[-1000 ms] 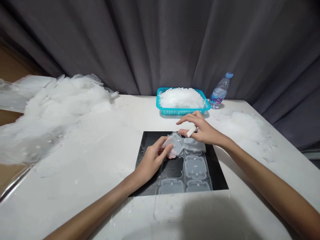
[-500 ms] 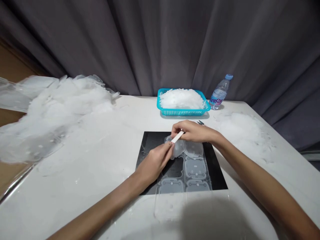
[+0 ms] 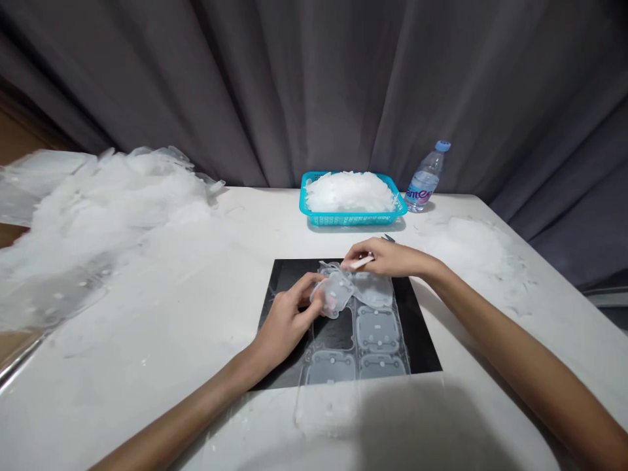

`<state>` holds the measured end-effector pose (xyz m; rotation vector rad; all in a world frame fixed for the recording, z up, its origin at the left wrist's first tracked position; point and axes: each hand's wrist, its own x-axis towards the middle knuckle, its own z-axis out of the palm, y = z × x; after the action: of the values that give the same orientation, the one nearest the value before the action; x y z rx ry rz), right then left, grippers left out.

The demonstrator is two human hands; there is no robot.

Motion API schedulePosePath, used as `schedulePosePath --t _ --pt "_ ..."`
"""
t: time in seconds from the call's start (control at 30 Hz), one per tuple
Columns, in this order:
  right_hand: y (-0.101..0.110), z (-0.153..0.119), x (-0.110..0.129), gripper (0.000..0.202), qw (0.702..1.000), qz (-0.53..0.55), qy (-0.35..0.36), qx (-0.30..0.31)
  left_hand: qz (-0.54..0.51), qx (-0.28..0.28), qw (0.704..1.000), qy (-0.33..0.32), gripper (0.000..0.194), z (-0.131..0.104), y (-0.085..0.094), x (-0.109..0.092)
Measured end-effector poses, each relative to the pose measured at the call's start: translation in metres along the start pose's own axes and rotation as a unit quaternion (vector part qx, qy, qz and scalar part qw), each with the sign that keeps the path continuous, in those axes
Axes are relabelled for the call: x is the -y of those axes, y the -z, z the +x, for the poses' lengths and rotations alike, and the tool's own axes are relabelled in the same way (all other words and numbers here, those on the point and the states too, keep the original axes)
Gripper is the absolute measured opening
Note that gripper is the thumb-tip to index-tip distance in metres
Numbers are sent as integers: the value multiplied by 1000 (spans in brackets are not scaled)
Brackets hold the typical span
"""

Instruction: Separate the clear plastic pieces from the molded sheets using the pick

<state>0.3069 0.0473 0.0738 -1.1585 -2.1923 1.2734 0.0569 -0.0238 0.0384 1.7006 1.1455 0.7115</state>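
Observation:
My left hand (image 3: 294, 311) grips the left edge of a translucent rounded plastic piece (image 3: 335, 292) between thumb and fingers. My right hand (image 3: 375, 256) is closed on a short white stick (image 3: 362, 262), just right of that piece. Beneath both hands lies a clear plastic sheet (image 3: 359, 356) with rounded panels, on a black mat (image 3: 419, 327). One panel position in the sheet is an opening, with the black mat showing through. Another loose-looking translucent panel (image 3: 373, 290) lies below my right hand.
A blue basket (image 3: 353, 219) heaped with translucent pieces stands at the back, beside a water bottle (image 3: 422, 182). A large plastic pile (image 3: 112, 196) is at left, a smaller one (image 3: 475, 258) at right. Dark-handled tool (image 3: 387, 238) lies behind my right hand.
My left hand has let go of the white stick, moved slightly left and taken the translucent piece. The stick is now in my right hand alone. The view has shifted slightly.

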Motion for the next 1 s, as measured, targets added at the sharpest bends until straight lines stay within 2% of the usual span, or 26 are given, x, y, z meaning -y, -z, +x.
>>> schedulePosePath --t 0.07,0.23,0.37,0.47,0.53,0.63,0.7,0.8,0.87,0.93,1.0 --pt "-6 -3 1 21 999 29 27 24 1 -5 1000 -3 23 1 -1 0" --pt "-16 -3 11 16 996 70 60 17 44 -35 998 -34 27 5 -7 0" --pt "-16 -6 17 18 997 48 59 0 99 -47 991 -79 31 5 -7 2" --pt "-19 -6 18 16 998 5 53 -15 176 -46 973 -144 33 0 -8 2" --pt "-23 -4 16 14 995 -76 38 -52 235 -22 949 -209 27 -6 -10 2" --pt "-26 3 5 15 969 -196 -3 -148 278 1 921 -274 27 -16 -13 2" --pt "-23 8 -8 17 958 -216 -29 -187 253 -16 932 -261 23 -20 -14 3" --pt "-12 12 -27 17 958 -210 -35 -190 170 -72 972 -146 22 -19 -11 5" --pt "-3 12 -32 14 961 -204 -24 -187 110 -77 988 -79 26 -13 -7 6" --pt "5 8 -29 11 951 -209 -9 -229 49 -60 995 -65 28 -6 -2 6" --pt "12 1 -20 18 934 -212 20 -287 -1 -48 996 -74 27 -2 0 6"
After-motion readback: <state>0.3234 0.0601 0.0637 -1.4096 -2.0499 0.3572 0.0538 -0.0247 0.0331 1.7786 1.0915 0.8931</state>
